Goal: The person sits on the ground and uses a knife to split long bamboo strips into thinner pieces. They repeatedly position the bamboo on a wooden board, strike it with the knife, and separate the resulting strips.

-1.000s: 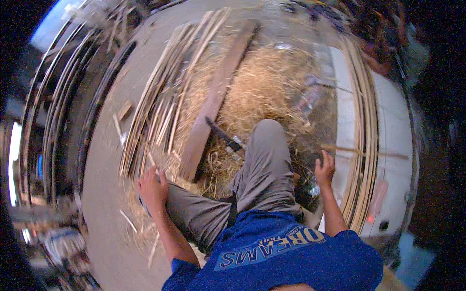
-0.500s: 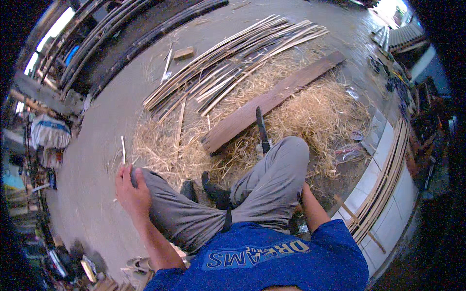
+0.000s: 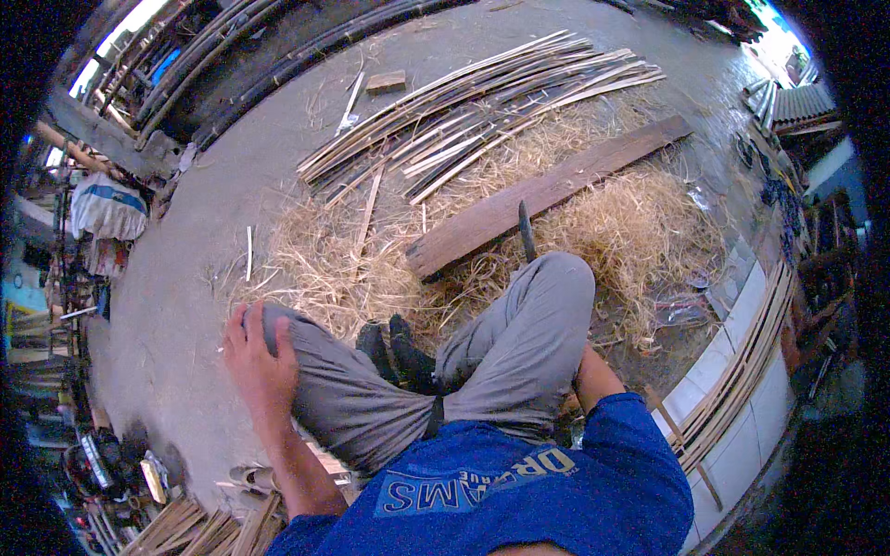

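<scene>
My left hand (image 3: 260,360) rests on my left knee, fingers stretched and apart. A tiny white speck shows beside it; I cannot tell what that is. My right forearm (image 3: 598,378) reaches down behind my right thigh, which hides the right hand. Beyond my right knee a dark knife blade (image 3: 527,232) points up, its lower part covered by the knee. Behind it a long brown wooden plank (image 3: 547,199) lies aslant over a heap of pale shavings (image 3: 621,222). Farther off lies a bundle of long thin bamboo strips (image 3: 464,116), some dark, some pale.
A small wooden block (image 3: 386,82) lies on the grey floor beyond the strips. More long strips (image 3: 742,371) rest on white tiles at the right. A white sack (image 3: 108,206) hangs at the left, and split wood pieces (image 3: 209,530) lie at the lower left.
The view has turned slightly, so the floor things appear farther right. My right knee now covers the knife's handle, which showed before. My left hand stays on the knee.
</scene>
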Tool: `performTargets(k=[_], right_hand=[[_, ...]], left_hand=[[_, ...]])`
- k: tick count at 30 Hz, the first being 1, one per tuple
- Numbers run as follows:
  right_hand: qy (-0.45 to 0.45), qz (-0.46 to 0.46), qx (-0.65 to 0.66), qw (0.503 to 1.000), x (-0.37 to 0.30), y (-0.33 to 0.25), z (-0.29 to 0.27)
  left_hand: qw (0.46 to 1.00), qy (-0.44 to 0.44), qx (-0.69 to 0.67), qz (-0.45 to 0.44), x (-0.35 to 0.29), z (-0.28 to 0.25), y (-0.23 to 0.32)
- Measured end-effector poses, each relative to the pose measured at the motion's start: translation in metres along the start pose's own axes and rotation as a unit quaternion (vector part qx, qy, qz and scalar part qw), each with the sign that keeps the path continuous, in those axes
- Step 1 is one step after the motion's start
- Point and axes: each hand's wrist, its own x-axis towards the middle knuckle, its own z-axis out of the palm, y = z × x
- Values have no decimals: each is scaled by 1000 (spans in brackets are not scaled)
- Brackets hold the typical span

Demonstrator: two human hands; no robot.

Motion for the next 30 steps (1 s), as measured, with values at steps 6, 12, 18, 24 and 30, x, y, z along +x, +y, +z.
performTargets(k=[6,12,18,24,30], right_hand=[[58,-90,24,994,2,20,-45],[47,39,56,997,-70,49,-110],[70,87,-13,994,-148,45,-117],[93,85,114,985,-157,93,-145],[-132,52,0,990,-110,-67,-188]], left_hand=[[997,-32,-42,54,10,21,9],[995,-58,-23,80,32,47,34],[987,-51,-80,129,40,73,50],[978,-19,-123,166,47,88,76],[972,-2,-179,153,43,87,65]])
